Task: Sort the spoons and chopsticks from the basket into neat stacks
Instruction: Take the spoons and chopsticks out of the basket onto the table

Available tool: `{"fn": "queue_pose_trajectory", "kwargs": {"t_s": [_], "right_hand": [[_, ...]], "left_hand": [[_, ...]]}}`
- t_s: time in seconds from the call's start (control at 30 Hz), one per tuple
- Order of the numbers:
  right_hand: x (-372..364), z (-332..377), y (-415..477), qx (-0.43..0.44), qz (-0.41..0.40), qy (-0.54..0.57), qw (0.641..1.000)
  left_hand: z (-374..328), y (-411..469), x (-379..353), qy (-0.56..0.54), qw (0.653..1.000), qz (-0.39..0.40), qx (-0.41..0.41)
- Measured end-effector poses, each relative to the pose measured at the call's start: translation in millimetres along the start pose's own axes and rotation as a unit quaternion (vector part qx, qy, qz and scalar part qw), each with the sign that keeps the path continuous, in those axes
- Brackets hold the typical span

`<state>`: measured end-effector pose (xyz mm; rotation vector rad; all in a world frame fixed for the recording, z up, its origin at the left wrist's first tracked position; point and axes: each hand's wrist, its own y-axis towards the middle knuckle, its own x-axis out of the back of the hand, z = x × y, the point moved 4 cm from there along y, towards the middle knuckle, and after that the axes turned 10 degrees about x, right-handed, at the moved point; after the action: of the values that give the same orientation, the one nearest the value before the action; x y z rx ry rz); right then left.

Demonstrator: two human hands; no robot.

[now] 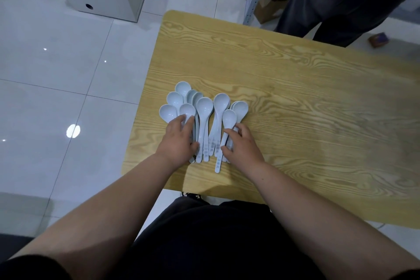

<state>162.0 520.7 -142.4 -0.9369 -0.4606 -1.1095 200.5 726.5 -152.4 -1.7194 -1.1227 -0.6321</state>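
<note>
– spoons, where are they right now?
– all on the bench, near its left front corner. they lie in a loose fan, bowls away from the person, handles pointing back. nothing else of the task shows in this view.
– and the hands?
– the left hand lies spread over the handles of the left cluster, fingers nearly straight, thumb against the side of the handles. it presses down and grips nothing. the right hand rests the same way on the right cluster, fingers laid across the handles just beside a small spoon. nothing is lifted.
– so what's the step?
– squaring the fan into tidy piles, i'd judge.
– how to do it well?
– push from the outer sides with the flats of the hands, so the handles come parallel before anything gets stacked. then nest bowl into bowl, a few at a time. they look smooth and will likely slide, so a tall pile may skate apart.
– anything to watch?
– the leftmost bowls sit close to the bench's edge, so draw that cluster toward the middle, not outward. the small spoon looks shorter than the rest and probably wants its own pile. the stray handle pokes out toward the near edge, so tap it in line with the others.
</note>
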Motion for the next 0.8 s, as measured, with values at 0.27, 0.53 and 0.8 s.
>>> {"fn": "queue_pose_trajectory", "kwargs": {"t_s": [0.27,0.53,0.8], "right_hand": [[44.7,3.3,-33.8,0.000,-0.003,0.022,1.000],[74.2,-39.0,-169.7,-0.066,-0.076,0.150,0.984],[68.4,-116.2,-307.0,-0.135,-0.191,0.244,0.941]], "left_hand": [[-14.2,-25.9,31.0,-0.059,0.997,-0.030,-0.050],[-73.8,-92.2,11.3,-0.156,0.974,0.132,-0.098],[-194.7,-144.0,-42.6,-0.096,0.949,0.193,-0.232]]}}
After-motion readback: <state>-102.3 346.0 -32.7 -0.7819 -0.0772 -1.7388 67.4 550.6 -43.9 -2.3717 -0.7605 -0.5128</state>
